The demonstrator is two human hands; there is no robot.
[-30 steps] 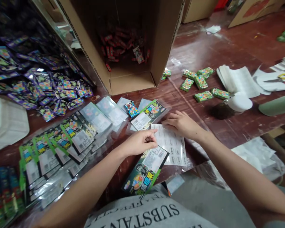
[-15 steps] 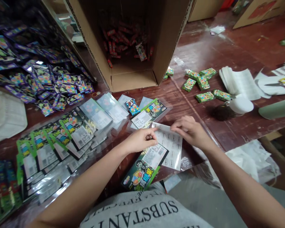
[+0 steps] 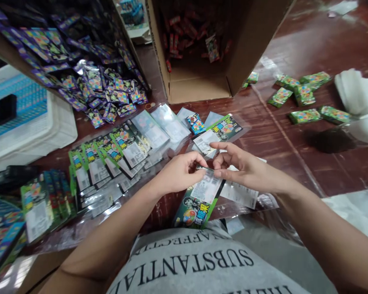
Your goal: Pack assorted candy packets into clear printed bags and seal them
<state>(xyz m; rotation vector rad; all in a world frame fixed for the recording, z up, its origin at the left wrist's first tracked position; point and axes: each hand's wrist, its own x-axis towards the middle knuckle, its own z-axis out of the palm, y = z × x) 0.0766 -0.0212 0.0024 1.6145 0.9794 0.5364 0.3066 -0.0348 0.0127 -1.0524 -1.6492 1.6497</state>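
My left hand [image 3: 184,171] is closed, thumb and forefinger pinching the top edge of a green and black candy bag [image 3: 199,206] with a white barcode panel. The bag lies tilted against the table's front edge, close to my shirt. My right hand [image 3: 239,165] has its thumb and bent fingers at the same top edge, the forefinger raised; whether a small sticker is between them is hidden. Under my right hand lies a white sheet of small printed labels [image 3: 241,194], partly covered. Just beyond my hands is another candy bag [image 3: 227,128], with a small blue packet [image 3: 196,123] beside it.
Overlapping candy bags [image 3: 131,151] fan out on the left. Behind them, purple packets [image 3: 107,90] spill from a box. An open carton [image 3: 199,87] holds red packets. Several green boxes [image 3: 305,94] and a white-capped bottle [image 3: 364,130] are at right. A phone [image 3: 6,109] rests on a basket.
My right hand has left the label sheet and come to the candy bag's top edge. My left hand now pinches that edge. The view has swung left.
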